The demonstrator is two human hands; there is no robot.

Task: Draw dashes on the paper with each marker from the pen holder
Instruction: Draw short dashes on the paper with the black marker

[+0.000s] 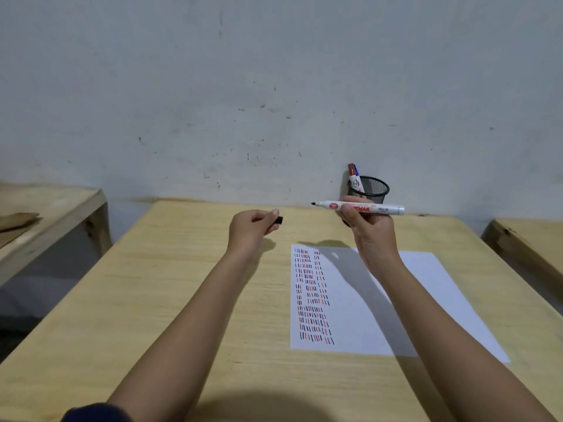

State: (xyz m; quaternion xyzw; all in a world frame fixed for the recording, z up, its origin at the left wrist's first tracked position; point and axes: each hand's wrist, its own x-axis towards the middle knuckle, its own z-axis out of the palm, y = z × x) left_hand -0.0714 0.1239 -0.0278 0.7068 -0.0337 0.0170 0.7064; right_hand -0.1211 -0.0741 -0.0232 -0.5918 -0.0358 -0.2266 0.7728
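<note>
My right hand (370, 229) holds an uncapped white marker (359, 207) level above the table, its black tip pointing left. My left hand (254, 226) is raised to the left of it and pinches the marker's black cap (278, 221) between thumb and fingers. Under my right forearm lies a white sheet of paper (426, 287) with columns of black and red dashes down its left side. A black mesh pen holder (370, 190) stands at the table's far edge by the wall, behind my right hand, with a red-capped marker (355, 178) standing in it.
The paper lies on a light wooden table (182, 300). Another wooden table (45, 214) stands to the left with a gap between, and a third one's corner (527, 239) shows at the right. A scuffed grey wall rises right behind the holder.
</note>
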